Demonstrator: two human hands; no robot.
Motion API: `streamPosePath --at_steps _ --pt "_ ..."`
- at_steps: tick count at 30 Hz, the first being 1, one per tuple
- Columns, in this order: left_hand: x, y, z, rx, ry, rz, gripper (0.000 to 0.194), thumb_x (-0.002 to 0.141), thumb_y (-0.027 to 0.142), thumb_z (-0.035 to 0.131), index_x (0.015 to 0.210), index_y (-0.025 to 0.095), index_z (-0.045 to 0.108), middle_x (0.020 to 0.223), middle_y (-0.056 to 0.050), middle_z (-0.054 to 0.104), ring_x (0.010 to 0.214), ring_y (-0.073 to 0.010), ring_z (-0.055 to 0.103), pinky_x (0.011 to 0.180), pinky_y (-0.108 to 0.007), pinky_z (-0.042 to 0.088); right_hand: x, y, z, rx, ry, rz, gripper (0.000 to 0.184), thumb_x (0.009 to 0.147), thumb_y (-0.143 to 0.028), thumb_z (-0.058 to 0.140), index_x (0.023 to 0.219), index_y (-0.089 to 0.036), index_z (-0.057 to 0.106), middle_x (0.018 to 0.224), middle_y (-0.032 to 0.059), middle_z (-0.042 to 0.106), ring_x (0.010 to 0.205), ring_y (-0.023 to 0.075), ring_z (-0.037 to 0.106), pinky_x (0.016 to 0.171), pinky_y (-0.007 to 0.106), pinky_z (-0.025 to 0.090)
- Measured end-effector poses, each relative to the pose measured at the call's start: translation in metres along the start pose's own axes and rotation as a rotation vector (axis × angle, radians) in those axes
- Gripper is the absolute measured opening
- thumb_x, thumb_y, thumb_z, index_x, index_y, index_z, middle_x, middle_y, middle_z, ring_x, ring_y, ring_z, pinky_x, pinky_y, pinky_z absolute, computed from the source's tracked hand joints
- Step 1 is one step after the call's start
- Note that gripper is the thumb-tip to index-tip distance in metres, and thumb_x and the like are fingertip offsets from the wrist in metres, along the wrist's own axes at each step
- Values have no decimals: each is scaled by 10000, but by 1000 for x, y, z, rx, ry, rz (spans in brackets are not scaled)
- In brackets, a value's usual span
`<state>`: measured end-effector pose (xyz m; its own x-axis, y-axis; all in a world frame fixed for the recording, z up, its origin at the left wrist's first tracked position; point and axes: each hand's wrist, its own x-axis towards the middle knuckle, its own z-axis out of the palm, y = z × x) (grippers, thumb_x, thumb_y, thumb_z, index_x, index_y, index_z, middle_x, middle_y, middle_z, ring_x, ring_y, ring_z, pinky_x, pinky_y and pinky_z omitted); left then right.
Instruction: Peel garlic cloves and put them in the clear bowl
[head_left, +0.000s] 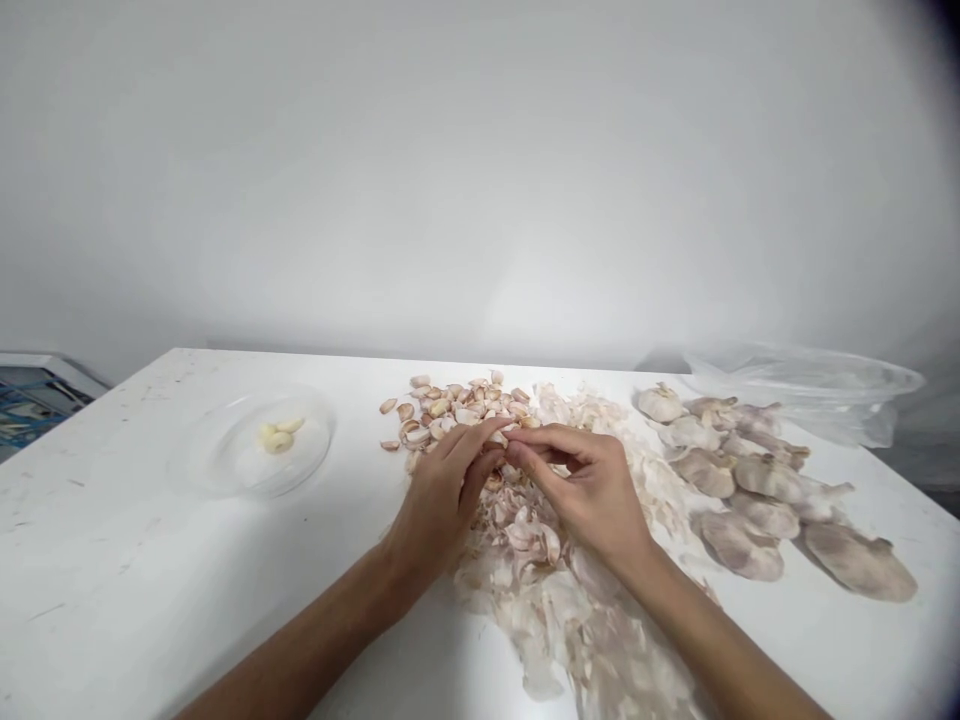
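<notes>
Hand L (pixel 441 488), hand R (pixel 596 488) tip-to-tip

1. Bright, soft, cool-toned light filled most of the view, with the wall (pixel 510 200) palest around its middle and greyer toward the sides.
2. A broad, soft-edged shadow lay on the table (pixel 97 600) left of the left arm (pixel 322 625); fainter ones hugged the bulbs (pixel 765 480).
3. Pale glints streaked the bag (pixel 810 385), and the clear dish (pixel 240 475) nearly melted into the white.
4. The cloves (pixel 442 405) looked fairly crisp; the nearest skins (pixel 600 640) were smeary.
5. Wide-angle stretching marked the sides, and darkness cut the upper right corner.
</notes>
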<state>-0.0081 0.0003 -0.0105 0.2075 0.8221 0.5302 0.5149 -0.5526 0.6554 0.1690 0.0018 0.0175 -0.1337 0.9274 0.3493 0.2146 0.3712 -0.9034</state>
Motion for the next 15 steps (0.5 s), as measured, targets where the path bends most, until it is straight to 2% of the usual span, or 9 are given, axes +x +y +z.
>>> streamPosePath --at_steps 5,10,15 --pt "1 -7 -4 11 82 173 278 971 164 638 1238 202 705 1104 -45 772 986 -137 724 852 -206 550 4 3 -5 182 -62 262 190 769 -308 845 922 -195 835 750 67 781 621 160 668 539 247 494" --pt "5 -13 -10 2 111 282 274 915 128 707 1181 182 747 1073 -50 802 963 -129 756 843 -180 577 6 2 -15 179 -211 348 184 790 -291 812 944 -192 835 762 64 762 603 130 585 514 239 402" --pt "9 -16 -15 3 61 456 225 914 152 713 1135 154 754 1038 -78 807 918 -144 773 801 -199 606 9 3 -20 185 -314 382 77 752 -218 794 801 -161 808 631 12 660 540 86 450 503 232 318"
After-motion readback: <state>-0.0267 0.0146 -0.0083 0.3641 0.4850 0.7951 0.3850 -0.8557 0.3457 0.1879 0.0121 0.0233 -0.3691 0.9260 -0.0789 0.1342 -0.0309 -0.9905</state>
